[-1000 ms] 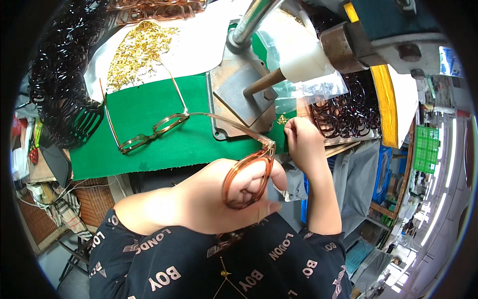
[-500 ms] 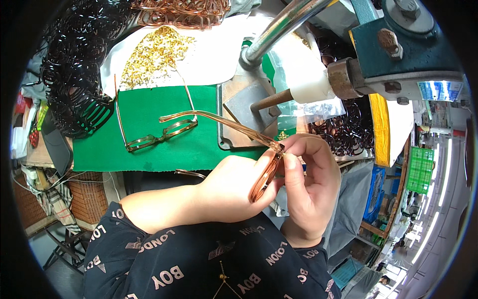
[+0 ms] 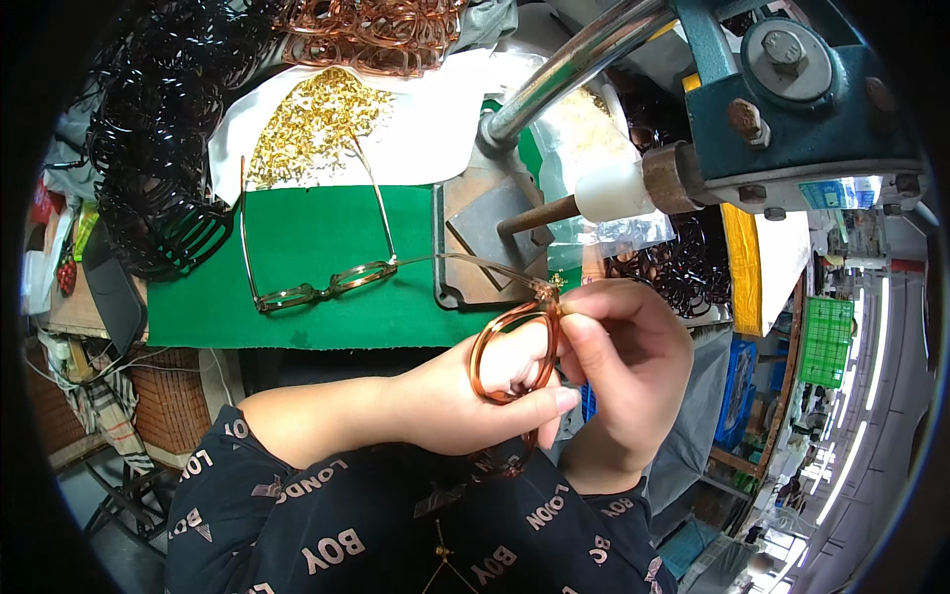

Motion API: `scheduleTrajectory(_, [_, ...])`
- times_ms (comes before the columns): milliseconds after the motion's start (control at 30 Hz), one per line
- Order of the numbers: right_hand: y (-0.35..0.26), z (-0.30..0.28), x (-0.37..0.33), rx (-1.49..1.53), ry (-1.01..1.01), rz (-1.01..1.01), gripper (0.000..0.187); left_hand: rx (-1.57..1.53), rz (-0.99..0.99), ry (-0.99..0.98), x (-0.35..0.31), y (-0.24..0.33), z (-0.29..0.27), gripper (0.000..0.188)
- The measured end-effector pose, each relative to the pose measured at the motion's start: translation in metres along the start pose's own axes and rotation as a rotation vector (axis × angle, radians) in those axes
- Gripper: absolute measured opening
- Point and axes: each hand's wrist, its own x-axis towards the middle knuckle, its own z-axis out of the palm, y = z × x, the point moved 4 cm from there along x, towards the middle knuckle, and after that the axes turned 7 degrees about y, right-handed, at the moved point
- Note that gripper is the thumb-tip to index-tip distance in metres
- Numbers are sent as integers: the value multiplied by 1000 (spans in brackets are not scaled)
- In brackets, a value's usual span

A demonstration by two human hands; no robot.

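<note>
My left hand (image 3: 457, 394) holds a translucent brown eyeglass frame (image 3: 480, 356) low in front of me, its thumb pressed along a round rim. One temple arm stretches away to the left over the green mat; the lower rim hangs below my hand, partly hidden. At the upper corner, by the hinge, my right hand (image 3: 633, 371) pinches with thumb and forefinger. A tiny gold-coloured bit shows near those fingertips, too small to make out. Beyond, a second eyeglass frame (image 3: 324, 293) lies on the green mat (image 3: 218, 322) with its temples spread open.
Small gold-coloured parts (image 3: 322, 124) are heaped on a white sheet (image 3: 426, 129). A bench press (image 3: 792, 109) looms at the right, its rod (image 3: 539, 214) over a metal block (image 3: 485, 228). Piles of dark frames (image 3: 158, 129) and brown frames (image 3: 376, 35) line the back.
The held frame has been turned, so its round rim now faces up and its temple arm looks thinner and lower. My left thumb has come over the rim. The right-hand pinch stays at the corner.
</note>
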Motion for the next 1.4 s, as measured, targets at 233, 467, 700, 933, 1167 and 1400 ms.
scheduleTrajectory(233, [13,9,14,251,-133,125,14,-111,-38,-28,-1,9,3,17])
scheduleTrajectory(467, [47,-24,17,154,74,-85,13,147,-128,65,7,4,-1,14])
scheduleTrajectory(700, [126,-62,19,-829,127,-76,10,140,-144,126,-1,10,-7,14])
scheduleTrajectory(933, [140,-90,15,-577,229,105,7,177,-75,76,-6,6,-6,15])
scheduleTrajectory(1167, [130,-76,17,-729,64,143,6,262,44,2,-3,2,-3,14])
scheduleTrajectory(1400, [123,-72,21,-914,-111,-10,9,267,77,16,-3,1,-3,12])
